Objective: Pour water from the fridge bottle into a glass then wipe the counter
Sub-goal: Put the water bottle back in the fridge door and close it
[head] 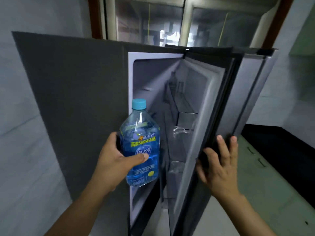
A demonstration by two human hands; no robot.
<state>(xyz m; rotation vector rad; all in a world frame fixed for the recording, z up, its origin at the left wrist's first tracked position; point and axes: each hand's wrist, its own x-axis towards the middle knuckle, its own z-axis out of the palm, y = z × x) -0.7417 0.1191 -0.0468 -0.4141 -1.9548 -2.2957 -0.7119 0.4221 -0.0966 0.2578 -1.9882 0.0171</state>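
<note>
A clear plastic water bottle [140,132] with a blue label and a light blue cap stands upright in front of the fridge opening. My left hand [115,160] is wrapped around its lower half, thumb across the label. The dark grey fridge [76,92] fills the middle of the view, its right door [206,130] partly open. My right hand [219,166] lies flat against the outer edge of that door, fingers spread over the edge. Inside, I see pale shelves and door racks. No glass is in view.
A black counter [279,147] runs along the right side, with pale green cabinet fronts and handles below it. A window with a brown frame [148,19] sits above the fridge. A grey wall stands on the left.
</note>
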